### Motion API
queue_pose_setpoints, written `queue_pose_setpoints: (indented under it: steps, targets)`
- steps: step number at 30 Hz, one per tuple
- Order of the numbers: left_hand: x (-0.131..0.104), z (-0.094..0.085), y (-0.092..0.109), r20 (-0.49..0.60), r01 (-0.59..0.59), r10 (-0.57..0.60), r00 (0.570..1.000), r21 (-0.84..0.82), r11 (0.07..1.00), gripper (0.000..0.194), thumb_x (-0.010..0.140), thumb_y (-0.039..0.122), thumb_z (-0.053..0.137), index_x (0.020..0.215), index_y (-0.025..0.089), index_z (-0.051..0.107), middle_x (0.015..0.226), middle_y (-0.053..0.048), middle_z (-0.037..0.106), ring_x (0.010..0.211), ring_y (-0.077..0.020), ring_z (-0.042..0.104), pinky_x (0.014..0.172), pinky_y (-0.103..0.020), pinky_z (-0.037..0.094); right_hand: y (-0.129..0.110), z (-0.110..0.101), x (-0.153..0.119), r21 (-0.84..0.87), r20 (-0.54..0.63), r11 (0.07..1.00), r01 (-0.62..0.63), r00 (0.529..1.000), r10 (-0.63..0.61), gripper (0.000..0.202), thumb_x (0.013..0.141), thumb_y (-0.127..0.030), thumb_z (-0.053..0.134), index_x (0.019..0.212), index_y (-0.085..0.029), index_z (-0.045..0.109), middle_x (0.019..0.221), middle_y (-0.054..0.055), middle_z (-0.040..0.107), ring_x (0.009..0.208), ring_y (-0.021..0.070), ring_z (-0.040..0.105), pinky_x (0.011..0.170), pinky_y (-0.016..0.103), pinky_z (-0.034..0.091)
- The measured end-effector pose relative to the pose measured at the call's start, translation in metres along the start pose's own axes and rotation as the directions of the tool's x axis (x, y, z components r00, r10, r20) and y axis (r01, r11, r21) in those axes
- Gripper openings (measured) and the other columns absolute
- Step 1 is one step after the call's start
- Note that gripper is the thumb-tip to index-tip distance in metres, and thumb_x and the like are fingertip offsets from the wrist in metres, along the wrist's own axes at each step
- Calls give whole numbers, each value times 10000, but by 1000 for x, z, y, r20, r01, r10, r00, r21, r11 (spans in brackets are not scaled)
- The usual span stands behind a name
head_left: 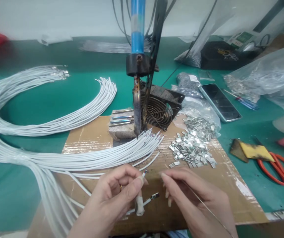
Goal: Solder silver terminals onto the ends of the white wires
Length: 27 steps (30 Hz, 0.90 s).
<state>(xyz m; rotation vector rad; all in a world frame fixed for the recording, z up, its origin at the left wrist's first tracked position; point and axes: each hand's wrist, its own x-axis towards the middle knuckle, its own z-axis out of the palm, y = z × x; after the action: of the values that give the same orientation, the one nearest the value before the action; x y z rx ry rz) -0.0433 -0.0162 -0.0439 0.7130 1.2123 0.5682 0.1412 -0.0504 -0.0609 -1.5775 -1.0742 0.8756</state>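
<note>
My left hand (118, 195) pinches a white cable (144, 174) between thumb and forefinger, its stripped end showing coloured cores. White wrapping (139, 205) covers one fingertip of that hand. Below the fingers lies another cable end with a small metal connector (154, 196) on it. Facing it across a small gap, my right hand (193, 195) is closed on a thin solder wire (210, 210), which trails toward the lower right. Above both hands, a blue-handled soldering iron (137, 99) hangs tip down from a black stand. A bundle of white cables (102, 159) lies beneath its tip.
Loose metal connectors (193, 143) are heaped on the cardboard (233, 188) at right. A black fan (158, 110) stands behind the iron, beside a grey block (122, 127). Farther right are a phone (221, 102), orange-handled scissors (278, 168) and plastic bags (273, 72).
</note>
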Motion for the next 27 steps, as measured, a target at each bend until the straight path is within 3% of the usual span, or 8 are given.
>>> queue_pose_setpoints:
  steps: [4, 10, 15, 20, 24, 27]
  targets:
    - [-2, 0, 1, -12, -11, 11, 1000, -2, 1000, 422, 841, 603, 841, 837, 199, 719, 665, 43, 568, 562, -77, 325, 533, -210, 188, -14, 17, -4, 178, 78, 979, -98, 993, 85, 87, 871, -291, 825, 852, -335, 898, 686, -22, 716, 554, 103, 610, 499, 162, 480]
    - [4, 1, -1, 34, -86, 84, 996, 51, 995, 451, 862, 595, 825, 761, 197, 638, 547, 109, 431, 497, -72, 241, 455, -197, 174, -19, 25, -7, 230, 66, 969, -95, 995, 82, 130, 847, -257, 821, 866, -347, 913, 656, -15, 681, 549, 117, 563, 488, 200, 453]
    - [6, 5, -4, -6, -198, 201, 980, 133, 971, 389, 885, 499, 829, 739, 202, 625, 559, 100, 456, 530, -88, 333, 506, -208, 254, -19, 26, -11, 228, 27, 970, -81, 997, 76, 136, 854, -248, 814, 855, -346, 907, 651, -22, 661, 546, 104, 551, 489, 197, 425]
    - [4, 8, 0, -28, -199, 203, 979, 109, 974, 368, 858, 454, 855, 740, 205, 611, 608, 81, 525, 577, -99, 409, 547, -214, 305, -18, 27, -12, 224, 22, 970, -94, 996, 91, 143, 851, -251, 801, 837, -345, 908, 610, -25, 600, 501, 92, 523, 453, 196, 380]
    - [2, 9, 1, -65, -213, 219, 974, 81, 974, 340, 839, 402, 877, 731, 203, 624, 639, 69, 597, 616, -102, 493, 592, -205, 370, -19, 28, -11, 314, 68, 918, -242, 970, 233, 56, 785, -302, 853, 775, -298, 908, 568, -18, 566, 488, 85, 498, 433, 173, 391]
    - [1, 10, 0, -105, -219, 221, 970, 29, 975, 345, 793, 384, 915, 708, 206, 633, 645, 65, 634, 639, -105, 545, 618, -197, 402, -21, 28, -10, 419, 173, 805, -420, 907, 383, 142, 690, -382, 953, 740, -259, 904, 525, -24, 554, 468, 62, 471, 437, 148, 420]
